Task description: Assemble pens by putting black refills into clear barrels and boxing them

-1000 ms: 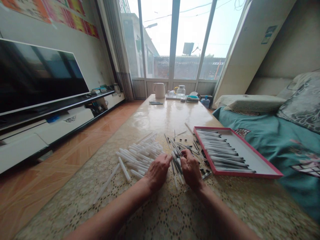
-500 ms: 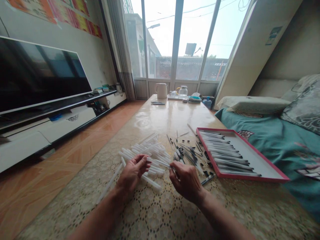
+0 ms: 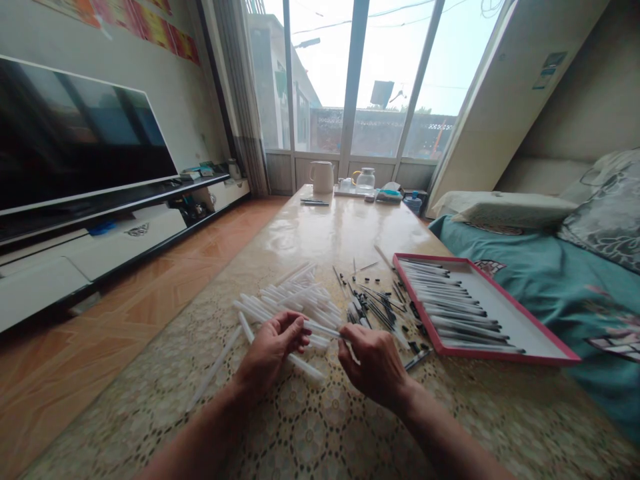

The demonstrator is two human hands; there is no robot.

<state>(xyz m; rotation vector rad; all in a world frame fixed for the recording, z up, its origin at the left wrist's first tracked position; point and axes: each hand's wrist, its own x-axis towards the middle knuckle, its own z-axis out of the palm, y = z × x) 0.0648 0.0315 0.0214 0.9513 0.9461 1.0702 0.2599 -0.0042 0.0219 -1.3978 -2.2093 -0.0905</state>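
My left hand (image 3: 275,347) pinches one end of a clear pen barrel (image 3: 323,329), and the fingers of my right hand (image 3: 373,360) are closed on its other end. The barrel lies almost level between the two hands, above the table. Under and behind my left hand is a loose pile of white translucent pen barrels (image 3: 295,287). Just beyond my right hand lie scattered dark pen refills (image 3: 380,312) and small black caps (image 3: 414,347). What the right fingertips cover cannot be seen.
To the right, a red-rimmed shallow box (image 3: 500,360) holds a row of pens (image 3: 460,303). A pitcher (image 3: 321,177), a glass jug (image 3: 365,180) and a tissue pack (image 3: 389,194) stand at the table's far end. A sofa (image 3: 540,267) borders the right side.
The left hand has shifted slightly and now holds the barrel's left end, with the barrel visible between both hands. The right hand stays nearly in place. The view has tilted a little.
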